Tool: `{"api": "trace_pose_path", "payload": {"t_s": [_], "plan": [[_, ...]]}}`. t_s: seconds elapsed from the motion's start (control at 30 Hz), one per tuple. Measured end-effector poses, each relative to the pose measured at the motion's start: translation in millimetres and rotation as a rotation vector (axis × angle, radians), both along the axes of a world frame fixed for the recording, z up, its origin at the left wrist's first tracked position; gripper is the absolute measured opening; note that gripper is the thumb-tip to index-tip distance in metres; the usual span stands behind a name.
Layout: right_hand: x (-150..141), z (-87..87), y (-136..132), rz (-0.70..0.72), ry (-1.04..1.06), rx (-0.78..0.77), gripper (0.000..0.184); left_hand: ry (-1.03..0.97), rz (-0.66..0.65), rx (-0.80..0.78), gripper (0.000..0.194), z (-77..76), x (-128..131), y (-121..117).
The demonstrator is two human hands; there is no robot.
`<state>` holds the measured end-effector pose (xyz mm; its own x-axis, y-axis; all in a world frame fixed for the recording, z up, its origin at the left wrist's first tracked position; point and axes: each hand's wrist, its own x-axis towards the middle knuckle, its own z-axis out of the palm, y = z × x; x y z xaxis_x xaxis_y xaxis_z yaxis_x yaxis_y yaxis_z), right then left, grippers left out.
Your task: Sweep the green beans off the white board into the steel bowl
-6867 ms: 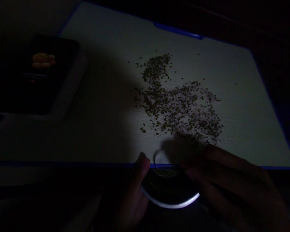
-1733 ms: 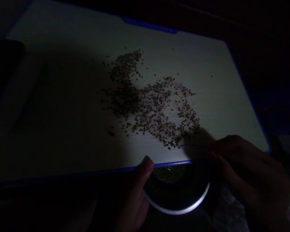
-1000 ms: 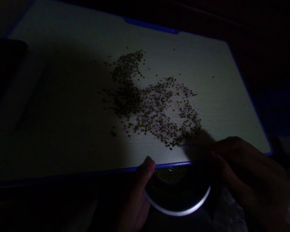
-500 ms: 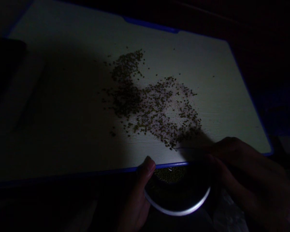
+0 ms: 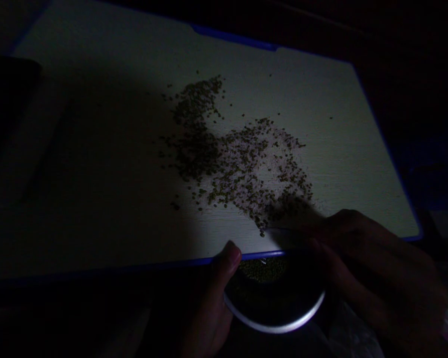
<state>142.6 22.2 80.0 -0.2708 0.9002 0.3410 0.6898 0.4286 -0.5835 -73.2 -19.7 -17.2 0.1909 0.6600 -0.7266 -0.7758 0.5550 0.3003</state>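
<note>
Small dark-green beans [image 5: 242, 169], like mung beans, lie scattered with pale bits among them on a white tabletop [image 5: 358, 174] with a blue rim. Against the near edge, my left hand [image 5: 218, 293] grips a round metal bowl [image 5: 276, 329], thumb up by the rim; more green beans [image 5: 263, 270] sit inside. Over the same edge, my right hand [image 5: 373, 263] has its thumb and fingers pinched on a thin, flat piece [image 5: 283, 230]. Its tip lies beside the lowest beans. Darkness hides what kind of piece it is.
At the left, a dark bulky object [image 5: 11, 119] stands on the tabletop and casts a wide shadow. A blue strip [image 5: 235, 39] is set in the far edge. Crinkled clear plastic [image 5: 353, 328] shows below my right hand.
My right hand has shifted slightly left with the thin piece, nudging a few beans at the near end of the pile. My left hand and the bowl stay almost in place.
</note>
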Motion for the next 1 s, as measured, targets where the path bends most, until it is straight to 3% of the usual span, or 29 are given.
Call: {"api": "trace_pose_path", "payload": {"t_s": [0.23, 0.4, 0.67, 0.8, 0.9, 1.0], "plan": [[3.0, -5.0, -1.9, -0.035, 0.019, -0.016, 0.024, 0.091, 0.001, -0.104, 0.106, 5.3, 3.3, 4.5], [1.3, -6.4, -2.8, 0.036, 0.051, 0.011, 0.025, 0.116, -0.024, -0.088, 0.095, 0.1, 1.0, 0.1], [8.2, -7.8, -9.1, 0.004, 0.051, 0.021, 0.024, 0.070, -0.026, -0.087, 0.079, 9.4, 5.2, 4.6], [11.9, -6.9, -11.5, -0.107, 0.045, 0.012, 0.022, 0.061, -0.007, -0.078, 0.086, 5.3, 4.7, 3.3], [12.9, -7.5, -11.9, -0.049, 0.011, 0.018, 0.021, 0.078, 0.019, -0.082, 0.097, 1.9, 3.4, 1.4], [12.0, -8.8, -10.3, -0.037, 0.007, 0.010, 0.018, 0.072, -0.015, -0.115, 0.091, -0.4, 1.9, -0.5]]}}
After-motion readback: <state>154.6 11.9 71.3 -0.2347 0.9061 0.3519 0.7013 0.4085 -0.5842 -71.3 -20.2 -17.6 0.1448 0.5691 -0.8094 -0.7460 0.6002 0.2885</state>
